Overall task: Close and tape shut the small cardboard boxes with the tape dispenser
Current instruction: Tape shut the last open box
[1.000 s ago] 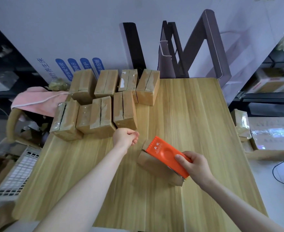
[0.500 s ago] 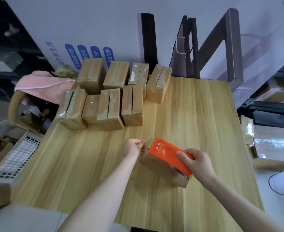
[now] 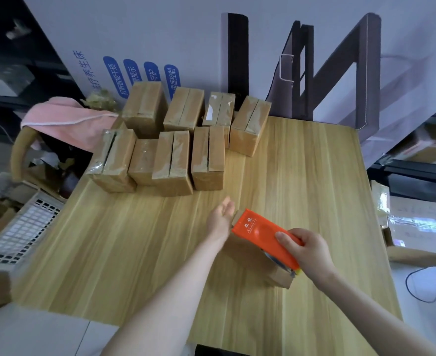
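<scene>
A small cardboard box (image 3: 253, 263) lies on the wooden table (image 3: 134, 253), right of centre. On top of it rests the orange tape dispenser (image 3: 259, 233), gripped at its near end by my right hand (image 3: 306, 250). My left hand (image 3: 220, 219) is at the box's far left end, fingers stretched out flat and touching that end. Most of the box top is hidden under the dispenser. Several taped boxes (image 3: 176, 140) stand in two rows at the table's back left.
A white panel with blue labels (image 3: 140, 75) leans behind the table. A pink cloth (image 3: 65, 119) and a white crate (image 3: 19, 227) are off the left edge. Cardboard cartons (image 3: 417, 222) and a black cable (image 3: 422, 286) lie to the right.
My left hand has moved from a closed fist left of the box to open fingers at its far end. The dispenser and right hand have stayed on the box.
</scene>
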`<state>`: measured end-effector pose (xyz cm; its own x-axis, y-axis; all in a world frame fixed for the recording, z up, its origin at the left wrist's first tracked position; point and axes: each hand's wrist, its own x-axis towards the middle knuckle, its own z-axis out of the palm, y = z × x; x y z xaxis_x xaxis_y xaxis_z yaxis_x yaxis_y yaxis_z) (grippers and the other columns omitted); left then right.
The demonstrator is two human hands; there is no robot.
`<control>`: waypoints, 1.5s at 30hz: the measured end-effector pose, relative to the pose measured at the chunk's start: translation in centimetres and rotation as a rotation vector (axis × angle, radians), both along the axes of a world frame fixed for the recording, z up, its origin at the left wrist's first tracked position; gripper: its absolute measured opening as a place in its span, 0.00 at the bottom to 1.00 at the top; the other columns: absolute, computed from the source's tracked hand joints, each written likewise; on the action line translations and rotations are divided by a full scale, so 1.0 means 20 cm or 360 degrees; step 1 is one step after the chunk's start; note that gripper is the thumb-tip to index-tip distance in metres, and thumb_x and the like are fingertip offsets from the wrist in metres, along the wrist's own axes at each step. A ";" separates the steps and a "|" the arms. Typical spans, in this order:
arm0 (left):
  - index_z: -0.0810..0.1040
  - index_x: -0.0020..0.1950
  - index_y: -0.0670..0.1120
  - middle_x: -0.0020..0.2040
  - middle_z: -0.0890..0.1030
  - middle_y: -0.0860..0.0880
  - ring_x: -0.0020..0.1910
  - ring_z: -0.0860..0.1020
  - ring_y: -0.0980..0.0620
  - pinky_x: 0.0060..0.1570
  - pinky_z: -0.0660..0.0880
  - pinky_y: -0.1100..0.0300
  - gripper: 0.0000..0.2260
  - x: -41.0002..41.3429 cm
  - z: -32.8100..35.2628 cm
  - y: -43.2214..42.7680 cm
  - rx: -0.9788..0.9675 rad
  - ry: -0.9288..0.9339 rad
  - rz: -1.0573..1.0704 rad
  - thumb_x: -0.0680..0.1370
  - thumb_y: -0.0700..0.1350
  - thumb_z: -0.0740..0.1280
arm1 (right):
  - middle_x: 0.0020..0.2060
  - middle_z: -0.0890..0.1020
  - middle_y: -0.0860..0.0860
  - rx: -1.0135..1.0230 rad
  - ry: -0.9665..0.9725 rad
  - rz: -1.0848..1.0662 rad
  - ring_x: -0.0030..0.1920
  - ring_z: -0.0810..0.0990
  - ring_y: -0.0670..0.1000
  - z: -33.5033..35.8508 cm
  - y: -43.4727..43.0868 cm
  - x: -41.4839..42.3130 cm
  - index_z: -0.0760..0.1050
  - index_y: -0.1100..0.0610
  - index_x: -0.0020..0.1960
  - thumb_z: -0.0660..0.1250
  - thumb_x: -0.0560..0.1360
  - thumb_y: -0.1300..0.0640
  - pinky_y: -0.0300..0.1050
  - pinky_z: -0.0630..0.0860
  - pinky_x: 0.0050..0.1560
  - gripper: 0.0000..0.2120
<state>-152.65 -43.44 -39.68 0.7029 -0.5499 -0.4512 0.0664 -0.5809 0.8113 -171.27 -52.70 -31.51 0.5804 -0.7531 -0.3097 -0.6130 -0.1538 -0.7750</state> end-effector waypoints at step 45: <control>0.68 0.72 0.52 0.69 0.73 0.52 0.69 0.69 0.49 0.72 0.57 0.47 0.27 -0.28 0.00 -0.10 0.0305 -0.1690 -0.1585 0.79 0.61 0.43 | 0.31 0.77 0.48 -0.0333 0.1117 0.0265 0.26 0.76 0.51 0.12 -0.19 -0.39 0.77 0.54 0.41 0.64 0.72 0.40 0.39 0.74 0.28 0.17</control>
